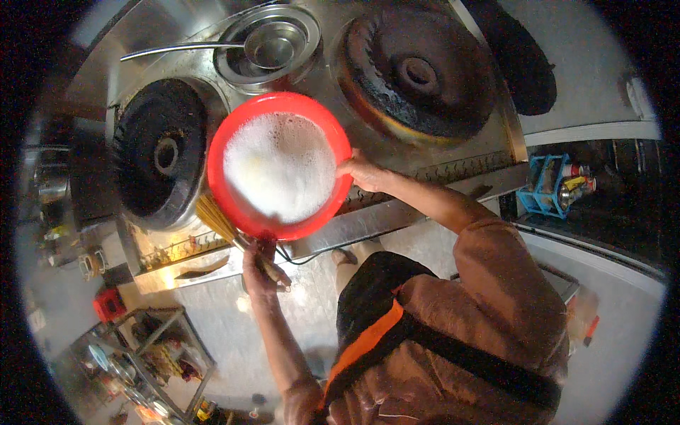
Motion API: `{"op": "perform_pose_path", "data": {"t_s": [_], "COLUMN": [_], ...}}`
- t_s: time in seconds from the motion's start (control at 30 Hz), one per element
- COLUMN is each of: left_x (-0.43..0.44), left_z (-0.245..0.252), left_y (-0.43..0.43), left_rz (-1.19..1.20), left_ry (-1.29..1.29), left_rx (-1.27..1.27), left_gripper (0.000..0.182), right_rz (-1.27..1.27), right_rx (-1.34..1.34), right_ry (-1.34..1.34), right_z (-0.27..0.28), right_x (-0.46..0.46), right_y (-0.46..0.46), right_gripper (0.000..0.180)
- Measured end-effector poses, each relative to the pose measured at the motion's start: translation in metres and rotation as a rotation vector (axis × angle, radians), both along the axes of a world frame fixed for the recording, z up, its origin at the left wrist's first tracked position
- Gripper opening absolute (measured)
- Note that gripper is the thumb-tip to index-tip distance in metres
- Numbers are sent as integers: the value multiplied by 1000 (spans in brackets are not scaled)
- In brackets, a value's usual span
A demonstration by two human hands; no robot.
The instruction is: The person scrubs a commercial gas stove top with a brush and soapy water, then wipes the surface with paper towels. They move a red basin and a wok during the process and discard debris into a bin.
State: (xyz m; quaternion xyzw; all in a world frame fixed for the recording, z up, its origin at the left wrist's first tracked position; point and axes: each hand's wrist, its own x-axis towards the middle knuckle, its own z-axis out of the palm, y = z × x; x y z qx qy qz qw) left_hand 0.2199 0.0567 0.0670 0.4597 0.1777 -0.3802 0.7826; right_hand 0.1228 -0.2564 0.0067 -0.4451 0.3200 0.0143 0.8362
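A red plastic basin (342, 199) full of white, foamy liquid is held over the steel cooking range, between the burners. My right hand (364, 171) grips its right rim, thumb on the inner side. At the lower rim, my left hand (263, 268) holds a bamboo wok brush (217, 219), its bristles pointing up and left beside the left wok. The left fingers also reach the basin's rim, partly in shadow; how firmly they hold it cannot be told.
A blackened wok (188, 180) sits at left and a larger dark wok (457, 79) at upper right. Behind the basin, a long-handled steel ladle (273, 47) rests in a round metal pot (223, 66). A blue basket (544, 186) stands at right, a metal-framed rack (183, 340) at lower left.
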Motion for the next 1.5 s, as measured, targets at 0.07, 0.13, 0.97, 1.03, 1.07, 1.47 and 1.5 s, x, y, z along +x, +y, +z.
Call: {"op": "perform_pose_path", "data": {"t_s": [0.07, 0.13, 0.97, 1.03, 1.07, 1.47, 1.5], "left_x": [-5, -7, 140, 164, 179, 187, 173], "left_z": [6, 13, -26, -35, -37, -6, -1], "left_y": [2, 5, 0, -4, -6, 4, 6], "left_rz": [-26, -122, -602, -617, -732, -995, -1020], "left_ry": [5, -8, -40, 162, 143, -117, -144], "left_rx": [-15, -39, -128, -179, -240, -163, -188], "left_gripper": [39, 39, 51, 48, 55, 52, 51], "right_rz": [-21, -39, -751, -839, -914, -1252, -1278], "right_rx": [-17, -41, -157, -238, -236, -179, -166], "right_ry": [-35, -66, -39, 7, 45, 141, 121], "right_z": [4, 10, 77, 76, 75, 99, 102], "right_x": [-8, -18, -27, -14, -5, -27, -42], "right_y": [1, 0, 119, 133, 139, 267, 281], "right_gripper": [37, 36, 38, 26, 25, 34, 31]}}
